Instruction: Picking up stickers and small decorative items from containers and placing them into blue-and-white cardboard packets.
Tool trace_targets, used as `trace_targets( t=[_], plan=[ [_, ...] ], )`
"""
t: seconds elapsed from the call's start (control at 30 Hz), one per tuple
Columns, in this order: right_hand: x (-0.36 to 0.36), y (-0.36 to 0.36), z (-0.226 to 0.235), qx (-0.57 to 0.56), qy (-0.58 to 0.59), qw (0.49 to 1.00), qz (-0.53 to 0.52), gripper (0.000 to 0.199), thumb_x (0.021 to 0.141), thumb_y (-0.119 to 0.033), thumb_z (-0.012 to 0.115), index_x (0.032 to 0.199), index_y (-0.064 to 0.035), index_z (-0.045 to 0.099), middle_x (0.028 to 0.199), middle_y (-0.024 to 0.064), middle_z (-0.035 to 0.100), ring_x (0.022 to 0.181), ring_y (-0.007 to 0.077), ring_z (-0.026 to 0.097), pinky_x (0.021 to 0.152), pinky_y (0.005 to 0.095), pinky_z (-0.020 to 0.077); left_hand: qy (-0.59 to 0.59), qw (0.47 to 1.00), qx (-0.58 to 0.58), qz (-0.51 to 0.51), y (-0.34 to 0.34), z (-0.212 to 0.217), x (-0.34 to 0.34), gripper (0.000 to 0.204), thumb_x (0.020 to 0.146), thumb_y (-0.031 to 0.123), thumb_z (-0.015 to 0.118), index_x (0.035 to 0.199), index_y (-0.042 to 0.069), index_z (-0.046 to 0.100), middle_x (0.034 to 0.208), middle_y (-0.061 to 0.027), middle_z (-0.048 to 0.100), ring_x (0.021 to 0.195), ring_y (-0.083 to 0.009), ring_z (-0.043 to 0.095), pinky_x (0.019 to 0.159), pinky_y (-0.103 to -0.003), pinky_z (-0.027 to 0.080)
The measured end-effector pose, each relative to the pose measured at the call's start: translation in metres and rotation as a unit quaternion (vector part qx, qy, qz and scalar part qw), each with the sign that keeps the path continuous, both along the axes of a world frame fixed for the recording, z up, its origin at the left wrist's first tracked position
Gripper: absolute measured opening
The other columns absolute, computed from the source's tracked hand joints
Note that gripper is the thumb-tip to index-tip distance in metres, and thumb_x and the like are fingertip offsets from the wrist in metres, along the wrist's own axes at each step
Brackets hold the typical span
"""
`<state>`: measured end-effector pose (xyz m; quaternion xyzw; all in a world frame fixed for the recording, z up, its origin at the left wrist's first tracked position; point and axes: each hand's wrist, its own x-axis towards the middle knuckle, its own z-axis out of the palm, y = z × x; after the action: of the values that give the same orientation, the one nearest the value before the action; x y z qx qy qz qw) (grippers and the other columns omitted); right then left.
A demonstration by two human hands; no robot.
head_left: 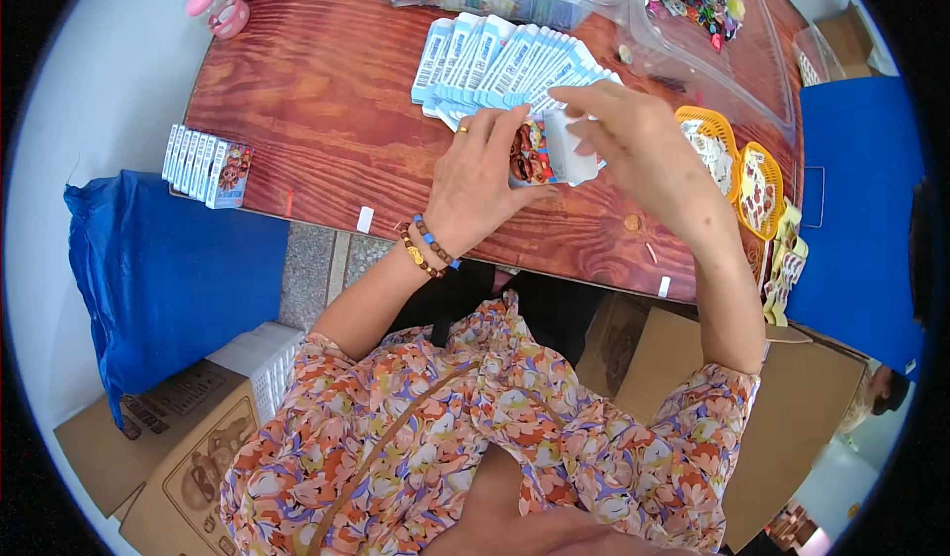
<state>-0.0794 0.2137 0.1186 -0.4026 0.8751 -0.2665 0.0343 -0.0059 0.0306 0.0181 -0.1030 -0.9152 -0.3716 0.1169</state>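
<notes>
My left hand (475,172) is closed around a small printed card box (529,153), gripping it by its left side just above the wooden table. The box has a colourful picture on one face, and a white flap stands out on its right. Over that flap hovers my right hand (638,131), with its fingers bent and apart; whether a fingertip touches the flap I cannot tell. Directly beyond both hands lies a fanned pile of flat light-blue and white cartons (505,61). A row of several folded boxes (208,167) stands at the table's left edge.
Two orange baskets (760,192) with small white pieces sit at the right. Clear plastic bins (693,66) stand at the back, one holding colourful small items. A pink-lidded jar (218,10) is far left. Yellow packets (784,269) hang by the right edge. Cardboard boxes (198,457) flank me.
</notes>
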Motion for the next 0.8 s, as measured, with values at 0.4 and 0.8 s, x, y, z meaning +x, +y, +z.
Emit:
trace_targets(
  t=[0.4, 0.8],
  plan=[
    [-0.036, 0.174, -0.064, 0.152, -0.154, 0.909, -0.357, 0.023, 0.085, -0.012, 0.070, 0.104, 0.0006, 0.068, 0.095, 0.0116, 0.071, 0.086, 0.0191, 0.068, 0.071, 0.0327, 0.0514, -0.022, 0.992, 0.082, -0.090, 0.036, -0.004, 0.014, 0.080, 0.065, 0.037, 0.090, 0.127, 0.002, 0.052, 0.115, -0.0160, 0.057, 0.108, -0.0359, 0.057, 0.091, -0.045, 0.049],
    [-0.050, 0.194, -0.093, 0.062, -0.170, 0.922, -0.343, 0.018, 0.084, -0.017, 0.072, 0.089, 0.0008, 0.069, 0.064, 0.0030, 0.060, 0.060, 0.0074, 0.056, 0.058, 0.0265, 0.0438, -0.056, 0.992, 0.065, -0.093, 0.044, -0.010, 0.013, 0.082, 0.068, 0.041, 0.088, 0.129, 0.001, 0.049, 0.112, -0.0164, 0.056, 0.105, -0.0350, 0.058, 0.090, -0.044, 0.049]
  ],
)
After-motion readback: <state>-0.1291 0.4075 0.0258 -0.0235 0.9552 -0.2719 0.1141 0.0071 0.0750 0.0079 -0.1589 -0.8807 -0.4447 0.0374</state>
